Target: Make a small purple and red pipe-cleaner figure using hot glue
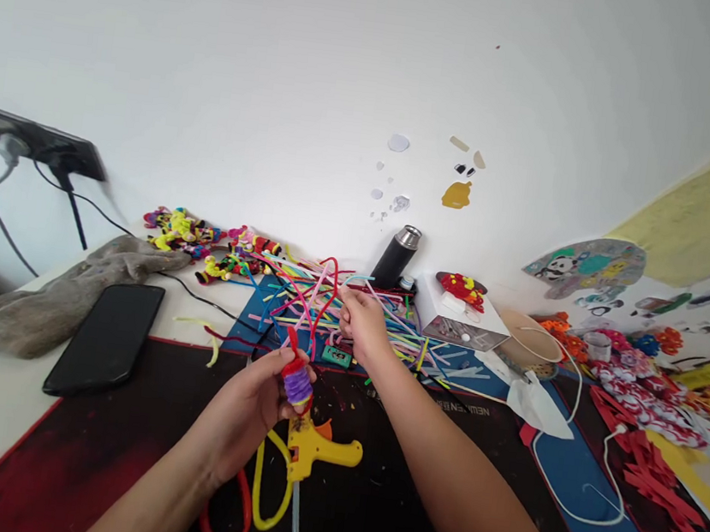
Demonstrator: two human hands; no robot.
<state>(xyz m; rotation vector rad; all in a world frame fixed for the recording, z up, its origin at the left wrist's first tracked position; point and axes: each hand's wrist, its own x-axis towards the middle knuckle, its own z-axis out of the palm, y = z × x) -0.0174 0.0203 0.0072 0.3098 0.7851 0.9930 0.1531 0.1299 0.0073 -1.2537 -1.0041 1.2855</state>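
Note:
My left hand [251,404] is closed round a small wrapped pipe-cleaner piece [298,384], purple in the middle with red at the top and a yellow and red lower end. My right hand [361,323] reaches over a pile of coloured pipe cleaners [287,292], its fingers drawn together. A bent red pipe cleaner [334,285] stands up beside its fingertips; what they pinch is hard to make out. Just below the wrapped piece lies a yellow glue gun [323,450] with a clear glue stick [296,522]. Yellow [257,483] and red [246,520] loops hang beside it.
A black phone [105,339] and a grey fuzzy bundle [67,295] lie at left. Behind are small finished figures [184,232], a black flask [396,258] and a white box [459,313]. A white cable [589,519], tissue [538,405] and red strips [647,466] lie right.

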